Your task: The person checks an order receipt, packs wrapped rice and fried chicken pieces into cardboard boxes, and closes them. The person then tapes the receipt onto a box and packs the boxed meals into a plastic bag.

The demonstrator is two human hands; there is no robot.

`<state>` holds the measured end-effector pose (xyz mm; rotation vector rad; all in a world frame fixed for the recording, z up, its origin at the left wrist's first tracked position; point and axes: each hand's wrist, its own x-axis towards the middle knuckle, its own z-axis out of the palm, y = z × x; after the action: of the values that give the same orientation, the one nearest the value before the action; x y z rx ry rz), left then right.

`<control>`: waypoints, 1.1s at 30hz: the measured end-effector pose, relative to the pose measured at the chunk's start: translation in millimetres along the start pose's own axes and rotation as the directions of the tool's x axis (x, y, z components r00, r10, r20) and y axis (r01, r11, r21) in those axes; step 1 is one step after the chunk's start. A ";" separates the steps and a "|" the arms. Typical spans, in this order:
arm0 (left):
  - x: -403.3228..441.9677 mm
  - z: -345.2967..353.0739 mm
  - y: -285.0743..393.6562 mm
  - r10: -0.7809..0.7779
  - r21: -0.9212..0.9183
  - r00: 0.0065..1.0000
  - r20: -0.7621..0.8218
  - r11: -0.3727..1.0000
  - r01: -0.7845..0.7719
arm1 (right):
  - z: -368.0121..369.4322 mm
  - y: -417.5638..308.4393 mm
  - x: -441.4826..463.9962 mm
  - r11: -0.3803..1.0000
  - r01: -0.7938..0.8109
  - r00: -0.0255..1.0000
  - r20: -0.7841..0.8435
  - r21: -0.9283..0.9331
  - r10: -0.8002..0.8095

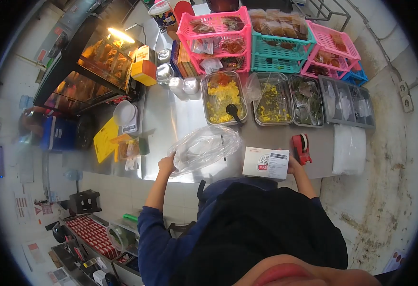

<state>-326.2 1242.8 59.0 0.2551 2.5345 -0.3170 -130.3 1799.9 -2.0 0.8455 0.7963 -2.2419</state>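
My left hand (167,165) is closed on the edge of a clear plastic bag (197,151), which spreads out over the steel counter. A thin dark stick-like thing shows at the bag's right part; I cannot tell whether it lies inside or under it. At the counter's front edge, my right hand (294,166) grips the right side of a white cardboard box (253,164) with red and black print and a paper label. Just right of that hand stands a red tape dispenser (302,148).
Glass trays with yellow food (224,97) line the counter (171,126), one holding a black spoon (233,111). Behind are pink (214,43) and teal baskets (283,45) of packets. Left are a lit food warmer (94,66), scale (129,125) and yellow board (106,139).
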 end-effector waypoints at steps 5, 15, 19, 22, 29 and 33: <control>-0.7 -5.5 1.7 -0.007 -0.018 1.000 0.018 1.000 0.008 | -34.7 11.5 0.7 0.993 -0.070 0.997 -0.041 -0.094 0.066; -0.9 8.7 -3.1 0.066 -0.069 0.997 -0.030 0.995 -0.068 | -82.2 42.0 20.9 0.991 -0.131 0.991 -0.036 0.024 0.132; -10.6 -4.7 3.6 0.050 0.001 0.998 -0.042 0.999 -0.050 | -66.4 36.6 12.9 0.998 -0.054 0.998 0.015 -0.023 0.054; -13.9 -12.2 5.4 0.066 -0.036 0.997 -0.039 0.997 -0.068 | -65.2 34.5 10.4 0.998 -0.053 0.998 -0.025 -0.025 0.052; -17.7 -11.3 11.2 -0.007 -0.064 0.993 -0.119 0.998 0.000 | -64.5 33.3 5.1 0.993 -0.082 0.994 0.082 0.086 0.075; -21.9 -11.7 18.3 0.003 -0.101 0.989 -0.145 0.995 -0.018 | -45.1 18.0 -2.8 0.993 -0.107 0.990 0.095 0.059 0.101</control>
<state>-309.7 1261.0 77.6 0.2596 2.6825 -0.1689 -99.7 1821.0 -33.4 0.7894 0.6270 -2.2060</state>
